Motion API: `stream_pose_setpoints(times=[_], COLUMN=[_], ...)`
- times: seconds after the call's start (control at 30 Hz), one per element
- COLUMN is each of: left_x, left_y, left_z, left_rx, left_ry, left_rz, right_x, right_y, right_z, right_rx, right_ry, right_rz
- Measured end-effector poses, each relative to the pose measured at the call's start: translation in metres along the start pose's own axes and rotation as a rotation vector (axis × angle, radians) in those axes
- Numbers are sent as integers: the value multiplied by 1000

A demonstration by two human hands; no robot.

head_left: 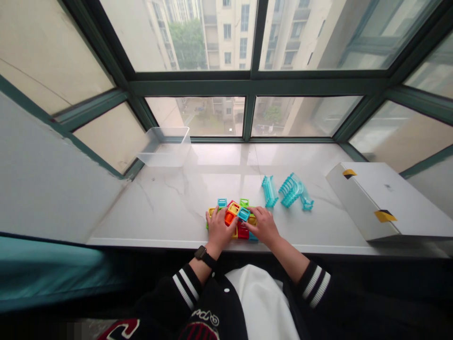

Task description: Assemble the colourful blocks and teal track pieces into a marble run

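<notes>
Colourful plastic building blocks [242, 231] in red, yellow, orange, blue and green form a low cluster near the front edge of the sill. Some blocks sit raised above the others. My left hand [220, 228] rests on the cluster's left side, its fingers bent around an orange block [229, 218]. On the other side, my right hand [264, 225] has thumb and fingers closed about a blue block [244, 214]. Both palms face down, and they hide parts of the lower blocks.
Translucent teal track pieces [270, 191], one of them curved [292, 190], lie right of the blocks. A clear plastic bin [170, 153] stands at the back left. A white box [396, 198] with yellow-black tabs is at the right. Windows enclose the marble-patterned sill [159, 208].
</notes>
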State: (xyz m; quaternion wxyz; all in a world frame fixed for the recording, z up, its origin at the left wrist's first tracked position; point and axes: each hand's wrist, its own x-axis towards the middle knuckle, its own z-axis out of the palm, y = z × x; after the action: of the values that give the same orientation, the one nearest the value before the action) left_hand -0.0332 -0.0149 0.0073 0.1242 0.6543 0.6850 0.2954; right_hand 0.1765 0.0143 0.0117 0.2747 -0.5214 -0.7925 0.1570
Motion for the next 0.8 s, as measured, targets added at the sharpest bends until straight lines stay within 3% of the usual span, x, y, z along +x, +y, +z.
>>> stream_pose_setpoints(times=[0.2,0.53,0.8], left_x=[1,1,5], left_y=[-1,0,0], left_z=[1,-1,-9], left_rx=[12,-13,-74], left_ry=[-6,3,-60], left_rz=[10,-1,-28], right_x=[4,-18,-32], right_y=[5,32,27], right_z=[1,-22,-25], right_rx=[59,322,417], right_ry=[-1,87,121], right_rz=[32,14,81])
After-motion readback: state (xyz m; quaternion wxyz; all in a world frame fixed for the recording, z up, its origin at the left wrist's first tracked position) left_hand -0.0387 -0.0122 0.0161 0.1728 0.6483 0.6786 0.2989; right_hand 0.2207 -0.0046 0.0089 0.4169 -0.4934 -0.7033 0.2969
